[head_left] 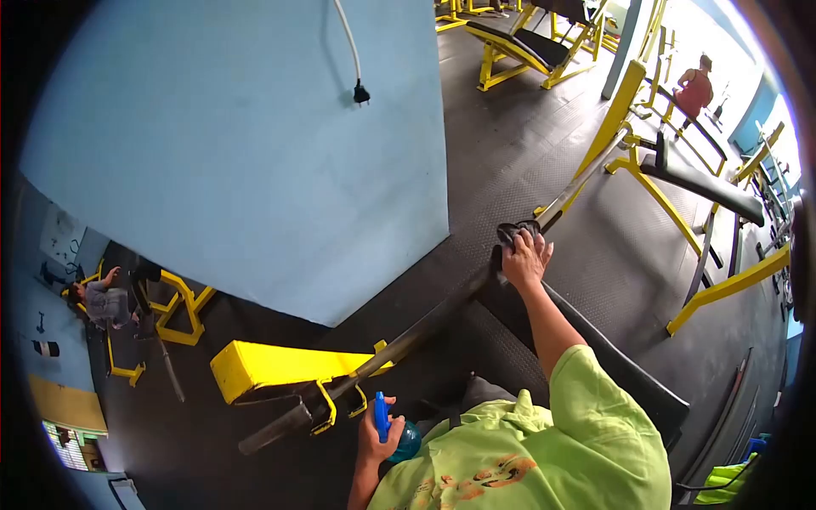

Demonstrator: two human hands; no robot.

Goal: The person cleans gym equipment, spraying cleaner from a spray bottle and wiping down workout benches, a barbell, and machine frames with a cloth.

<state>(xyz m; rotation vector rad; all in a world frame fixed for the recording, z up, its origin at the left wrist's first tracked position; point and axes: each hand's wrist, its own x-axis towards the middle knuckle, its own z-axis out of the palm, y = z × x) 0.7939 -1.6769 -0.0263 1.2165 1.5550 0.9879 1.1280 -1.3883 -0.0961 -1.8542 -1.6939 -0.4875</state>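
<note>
"One spray bottle point(409, 443): location, hold?"

"Head view: left hand point(374, 435), fingers wrapped round its neck; likely light, smooth plastic, best held there."

"One black cloth point(512, 229)?"

"Probably soft; right hand point(525, 257), fingers bent, grips it against the barbell point(442, 315), presumably rigid, heavy."

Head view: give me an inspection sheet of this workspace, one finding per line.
Surface: dark, textured floor.
Job's things: barbell at yellow rack hooks; blue-triggered spray bottle; dark cloth on the barbell.
Clutter: bright-green item at lower right, too unclear to name.
Hands: left hand grips the spray bottle; right hand holds the cloth against the barbell.
Cables: white cable hanging against blue wall, black plug unconnected.
Surroundings: yellow-framed weight bench; two other people.
</note>
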